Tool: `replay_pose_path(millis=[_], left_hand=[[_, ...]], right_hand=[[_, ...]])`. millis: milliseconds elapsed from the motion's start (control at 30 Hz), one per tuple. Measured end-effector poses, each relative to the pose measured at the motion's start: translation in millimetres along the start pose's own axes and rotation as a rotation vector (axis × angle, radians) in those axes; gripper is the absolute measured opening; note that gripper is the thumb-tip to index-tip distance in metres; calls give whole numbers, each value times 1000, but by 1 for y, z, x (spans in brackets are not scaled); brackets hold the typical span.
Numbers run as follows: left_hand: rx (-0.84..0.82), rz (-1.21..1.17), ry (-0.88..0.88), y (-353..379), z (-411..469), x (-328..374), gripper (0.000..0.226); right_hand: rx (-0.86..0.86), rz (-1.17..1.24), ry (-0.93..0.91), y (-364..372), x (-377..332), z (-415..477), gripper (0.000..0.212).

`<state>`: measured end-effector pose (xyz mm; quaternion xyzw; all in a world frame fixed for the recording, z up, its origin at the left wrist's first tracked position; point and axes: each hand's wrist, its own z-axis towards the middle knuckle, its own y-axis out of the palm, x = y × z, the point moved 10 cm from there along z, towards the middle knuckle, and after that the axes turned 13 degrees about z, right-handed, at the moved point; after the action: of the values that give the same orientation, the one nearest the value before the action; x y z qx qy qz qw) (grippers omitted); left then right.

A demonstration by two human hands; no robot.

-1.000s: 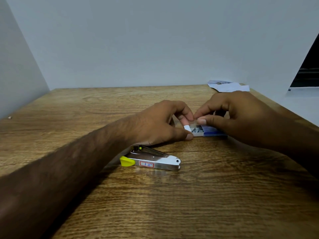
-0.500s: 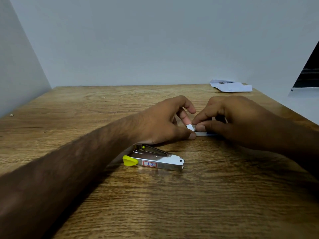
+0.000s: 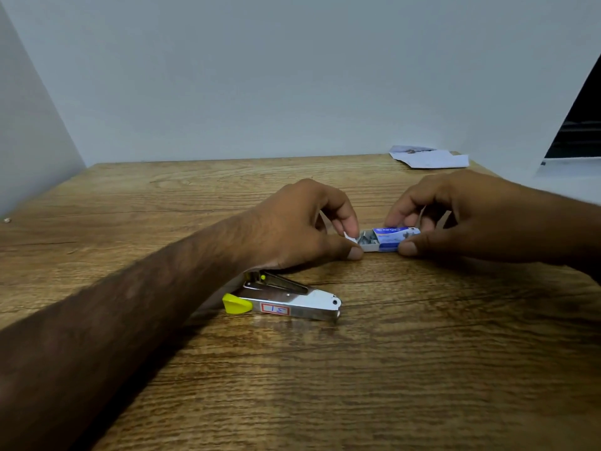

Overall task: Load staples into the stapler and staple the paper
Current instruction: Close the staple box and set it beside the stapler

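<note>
On the brown wood-grain desk (image 3: 422, 369), the right hand (image 3: 481, 219) pinches the small blue-and-white cardboard staple box (image 3: 392, 239) while the left hand (image 3: 302, 226) grips its open tray end — light, flimsy card, brittle strips inside — best held by its sides.

— What's the tabletop (image 3: 422, 369)?
— Wood grain, smooth with a slight sheen.
— And the stapler (image 3: 292, 299)?
— Shiny bare metal, glossy yellow plastic tip.
— The box (image 3: 388, 239)?
— Printed card, faintly glossy. Upper right, matt white paper (image 3: 429, 157).
</note>
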<state>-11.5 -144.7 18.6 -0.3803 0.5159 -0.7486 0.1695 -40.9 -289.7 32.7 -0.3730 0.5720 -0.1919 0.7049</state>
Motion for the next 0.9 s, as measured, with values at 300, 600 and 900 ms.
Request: replay_pose_path(millis=[300,600,900], left_hand=[[-15,18,68,2,0,6,24],[0,25,55,0,0,5,23],[0,-80,4,-5,0,-2,33]], right_hand=[[-4,11,14,1,5,1,32],[-6,2,26,1,4,0,35],[9,32,6,0,5,2,34]])
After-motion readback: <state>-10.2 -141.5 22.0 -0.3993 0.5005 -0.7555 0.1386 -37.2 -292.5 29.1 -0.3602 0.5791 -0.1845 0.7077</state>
